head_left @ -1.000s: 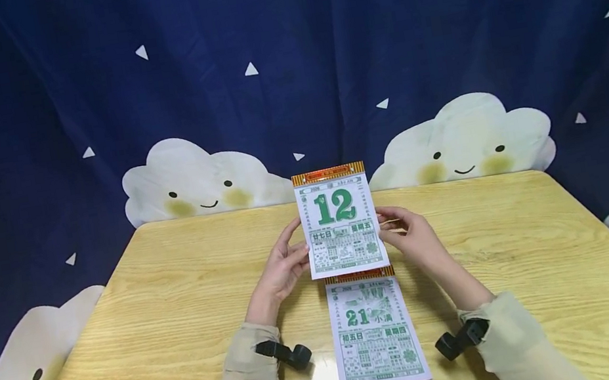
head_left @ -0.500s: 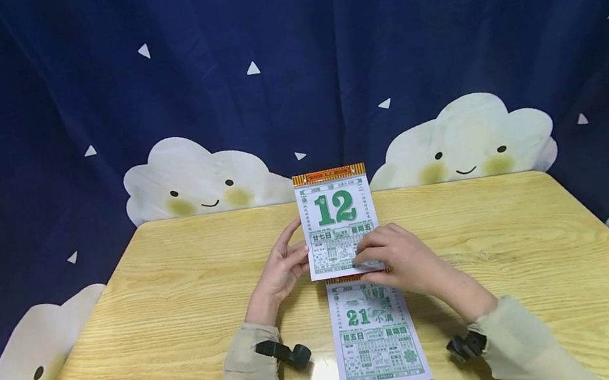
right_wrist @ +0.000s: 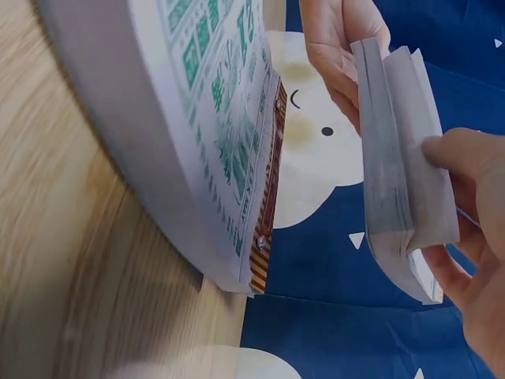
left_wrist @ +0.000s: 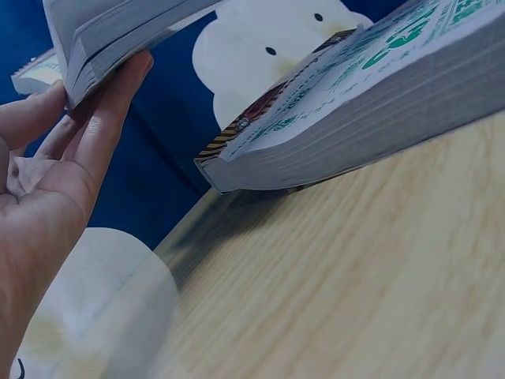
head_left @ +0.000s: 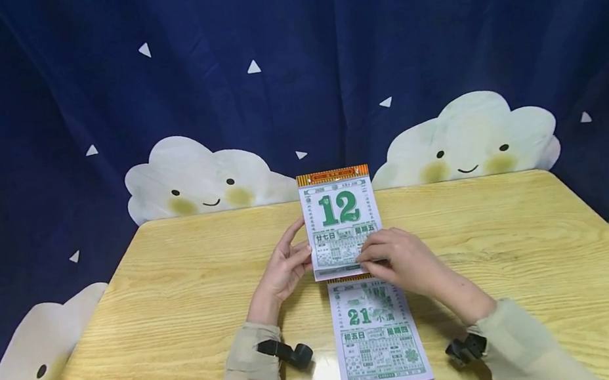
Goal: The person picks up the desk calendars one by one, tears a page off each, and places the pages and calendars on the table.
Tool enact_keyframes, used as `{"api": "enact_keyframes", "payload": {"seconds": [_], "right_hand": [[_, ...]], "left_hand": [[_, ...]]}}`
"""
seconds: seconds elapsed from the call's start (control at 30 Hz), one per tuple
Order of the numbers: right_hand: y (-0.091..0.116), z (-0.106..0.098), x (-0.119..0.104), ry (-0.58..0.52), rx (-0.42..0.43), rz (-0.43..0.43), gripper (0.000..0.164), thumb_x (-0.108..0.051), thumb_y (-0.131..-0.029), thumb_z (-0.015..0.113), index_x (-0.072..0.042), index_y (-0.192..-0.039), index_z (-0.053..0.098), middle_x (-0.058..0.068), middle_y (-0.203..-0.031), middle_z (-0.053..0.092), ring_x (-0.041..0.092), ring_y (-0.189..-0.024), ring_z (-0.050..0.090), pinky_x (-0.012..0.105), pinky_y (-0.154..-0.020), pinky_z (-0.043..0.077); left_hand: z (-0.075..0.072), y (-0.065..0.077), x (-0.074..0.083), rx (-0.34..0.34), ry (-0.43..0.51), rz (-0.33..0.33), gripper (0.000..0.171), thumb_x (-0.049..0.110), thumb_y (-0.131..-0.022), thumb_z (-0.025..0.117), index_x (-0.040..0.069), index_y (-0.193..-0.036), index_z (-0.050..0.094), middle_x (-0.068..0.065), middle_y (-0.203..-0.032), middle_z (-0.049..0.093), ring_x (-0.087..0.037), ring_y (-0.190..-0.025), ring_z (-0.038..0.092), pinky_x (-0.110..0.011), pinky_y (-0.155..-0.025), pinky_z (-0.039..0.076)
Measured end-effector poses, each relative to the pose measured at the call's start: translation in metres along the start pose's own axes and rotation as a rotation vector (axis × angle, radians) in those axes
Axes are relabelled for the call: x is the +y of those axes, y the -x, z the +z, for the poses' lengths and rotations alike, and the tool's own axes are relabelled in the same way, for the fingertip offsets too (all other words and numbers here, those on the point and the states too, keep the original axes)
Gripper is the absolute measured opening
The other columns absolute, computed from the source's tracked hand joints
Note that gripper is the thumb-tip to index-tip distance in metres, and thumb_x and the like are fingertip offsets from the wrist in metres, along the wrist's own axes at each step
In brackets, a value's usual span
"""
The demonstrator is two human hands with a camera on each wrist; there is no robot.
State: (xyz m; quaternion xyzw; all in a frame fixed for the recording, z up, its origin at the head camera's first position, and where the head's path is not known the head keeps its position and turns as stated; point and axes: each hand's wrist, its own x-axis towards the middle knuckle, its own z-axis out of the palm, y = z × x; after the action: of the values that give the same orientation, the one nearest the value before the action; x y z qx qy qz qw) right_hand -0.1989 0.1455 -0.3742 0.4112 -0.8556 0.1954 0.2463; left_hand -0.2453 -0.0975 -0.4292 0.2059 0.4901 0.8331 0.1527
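Mid-frame, our left hand [head_left: 280, 276] is pinching the upper calendar [head_left: 340, 208], our right hand [head_left: 406, 263] is pinching its pages [right_wrist: 430, 205] between fingers; at bottom centre, the lower calendar [head_left: 379, 337] is lying.

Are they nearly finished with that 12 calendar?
Done: the calendar showing 12 is up in the left grip. In hand: the right grip pinches some pages near their bottom, parted from the rest. To go: probably turning them, as 12 faces out.
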Motion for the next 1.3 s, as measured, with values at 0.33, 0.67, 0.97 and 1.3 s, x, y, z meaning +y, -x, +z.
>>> {"api": "enact_keyframes", "payload": {"seconds": [0.33, 0.67, 0.97, 1.3], "right_hand": [[-0.003, -0.003, -0.005, -0.164, 0.066, 0.148, 0.008, -0.010, -0.072, 0.074, -0.016, -0.076, 0.071, -0.009, -0.078, 0.062, 0.004, -0.071, 0.056, 0.021, -0.063, 0.051], [-0.010, -0.022, -0.002, -0.337, 0.227, 0.276, 0.010, -0.007, -0.070, 0.075, -0.013, -0.074, 0.068, -0.006, -0.074, 0.064, 0.006, -0.068, 0.058, 0.019, -0.060, 0.049], [-0.017, -0.037, 0.006, -0.325, 0.344, 0.445, 0.010, -0.003, -0.071, 0.074, -0.005, -0.078, 0.068, 0.005, -0.076, 0.068, 0.004, -0.065, 0.059, 0.013, -0.059, 0.047], [-0.026, -0.042, 0.031, -0.596, 0.379, 0.739, 0.014, -0.019, -0.077, 0.072, -0.007, -0.082, 0.066, -0.012, -0.066, 0.059, 0.003, -0.061, 0.052, 0.015, -0.051, 0.044]], "left_hand": [[-0.001, 0.001, 0.001, 0.008, 0.034, -0.002, 0.061, -0.009, -0.091, 0.036, 0.013, -0.145, 0.018, -0.004, -0.105, 0.066, -0.016, -0.085, 0.064, -0.026, -0.073, 0.054], [-0.001, 0.000, 0.002, 0.063, 0.011, 0.004, 0.062, -0.008, -0.090, 0.037, 0.011, -0.145, 0.017, -0.003, -0.100, 0.067, -0.016, -0.084, 0.065, -0.028, -0.076, 0.053], [-0.002, 0.000, 0.002, 0.093, -0.012, 0.022, 0.062, -0.009, -0.089, 0.039, 0.009, -0.145, 0.018, -0.003, -0.096, 0.069, -0.016, -0.079, 0.066, -0.028, -0.073, 0.054], [-0.001, -0.001, 0.002, 0.147, -0.059, 0.044, 0.059, -0.008, -0.089, 0.038, 0.006, -0.144, 0.021, 0.001, -0.084, 0.070, -0.013, -0.071, 0.066, -0.026, -0.066, 0.055]]}}
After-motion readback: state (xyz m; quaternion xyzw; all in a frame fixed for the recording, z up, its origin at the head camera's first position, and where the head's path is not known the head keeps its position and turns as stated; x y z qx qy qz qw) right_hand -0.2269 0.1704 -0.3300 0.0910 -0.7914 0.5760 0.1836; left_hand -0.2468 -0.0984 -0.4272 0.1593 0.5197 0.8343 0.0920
